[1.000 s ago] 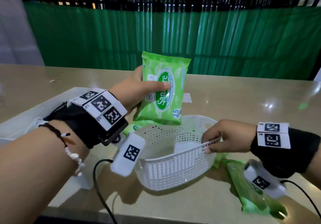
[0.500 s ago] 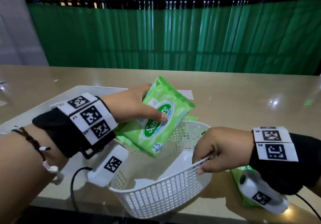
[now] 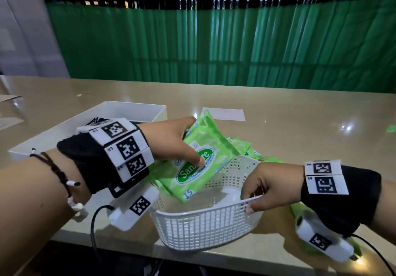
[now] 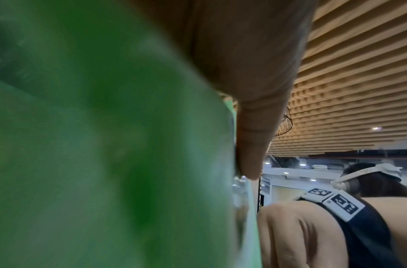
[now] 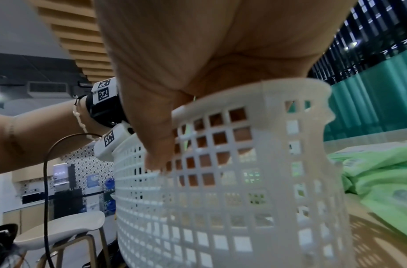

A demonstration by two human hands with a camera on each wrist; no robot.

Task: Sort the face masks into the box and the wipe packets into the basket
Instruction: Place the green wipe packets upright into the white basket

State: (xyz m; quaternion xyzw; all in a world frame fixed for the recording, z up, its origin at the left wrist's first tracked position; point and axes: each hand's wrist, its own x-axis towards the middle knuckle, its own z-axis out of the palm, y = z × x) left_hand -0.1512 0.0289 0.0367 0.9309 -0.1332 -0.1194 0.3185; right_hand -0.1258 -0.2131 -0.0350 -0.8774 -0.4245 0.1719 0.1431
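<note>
My left hand (image 3: pixel 171 140) grips a green wipe packet (image 3: pixel 197 166), tilted with its lower corner dipping over the rim into the white mesh basket (image 3: pixel 205 230). The packet (image 4: pixel 106 145) fills the left wrist view as a green blur under my thumb. My right hand (image 3: pixel 265 183) pinches the basket's right rim (image 5: pixel 255 96), with fingers inside the wall and thumb outside. The basket is tipped and overhangs the table's front edge. More green wipe packets (image 3: pixel 242 147) lie behind the basket. The white box (image 3: pixel 120 110) stands at the left, and dark masks in it are mostly hidden by my left wrist.
Another green packet (image 3: pixel 300 209) lies under my right wrist near the front edge; further packets (image 5: pixel 381 172) show beside the basket. A white paper slip (image 3: pixel 222 114) lies behind the packets. A green fence closes the far side. A stool (image 5: pixel 60 230) stands below the table.
My left hand has brought the packet down from upright above the basket to tilted into its opening. My right hand has pulled the basket nearer and tipped it over the table edge.
</note>
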